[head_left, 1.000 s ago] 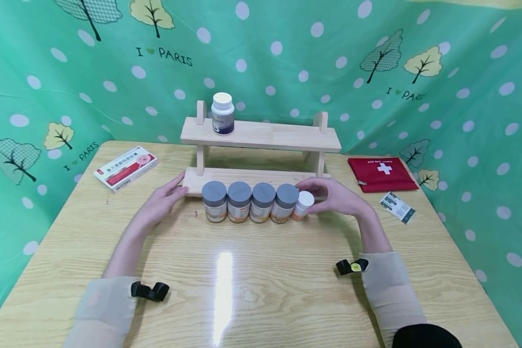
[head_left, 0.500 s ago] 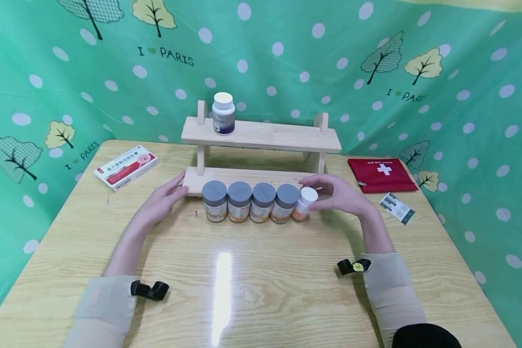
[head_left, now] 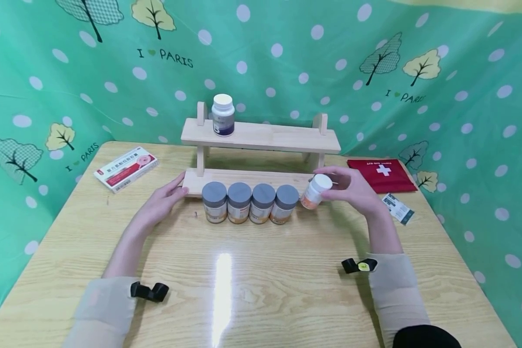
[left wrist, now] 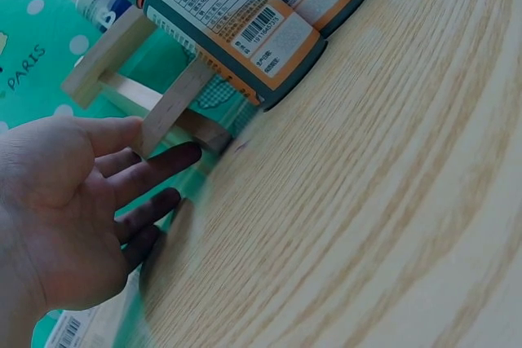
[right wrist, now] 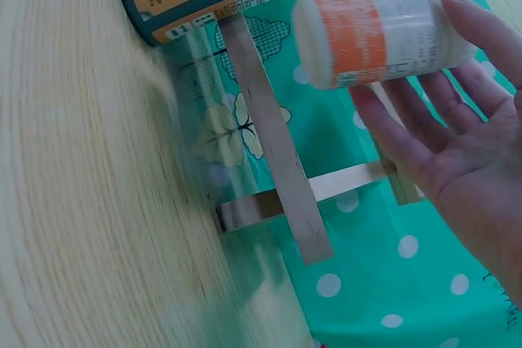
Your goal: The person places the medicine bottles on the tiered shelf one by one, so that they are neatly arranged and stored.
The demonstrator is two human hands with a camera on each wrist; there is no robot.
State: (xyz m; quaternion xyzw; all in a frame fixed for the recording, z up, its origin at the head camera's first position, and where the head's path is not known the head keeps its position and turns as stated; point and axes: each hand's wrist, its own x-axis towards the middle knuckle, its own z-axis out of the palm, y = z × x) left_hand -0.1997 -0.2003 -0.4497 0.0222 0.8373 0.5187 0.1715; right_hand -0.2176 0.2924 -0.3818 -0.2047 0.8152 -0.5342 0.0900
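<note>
My right hand (head_left: pixel 350 190) holds a small white pill bottle (head_left: pixel 315 192) with an orange label between thumb and fingers. The bottle tilts, raised off the table in front of the lower shelf's right end. In the right wrist view, the pill bottle (right wrist: pixel 371 37) lies across my fingers, the thumb at its cap end. My left hand (head_left: pixel 162 205) touches the left end of the wooden two-tier shelf (head_left: pixel 282 137). Its fingers (left wrist: pixel 155 172) are fairly straight in the left wrist view, with the thumb against the board's end. Several grey-lidded jars (head_left: pixel 263 203) stand in a row before the lower board.
A white bottle (head_left: pixel 223 116) with a dark blue label stands on the upper board's left. On the table (head_left: pixel 278 285), a medicine box (head_left: pixel 126 169) lies left; a red first-aid pouch (head_left: pixel 384 175) and a small packet (head_left: pixel 398 208) lie right. Green cloth (head_left: pixel 278 67) hangs behind.
My right hand has lifted the small pill bottle from beside the last grey-lidded jar, moving it right and tilting it. My left hand stays at the shelf's left end.
</note>
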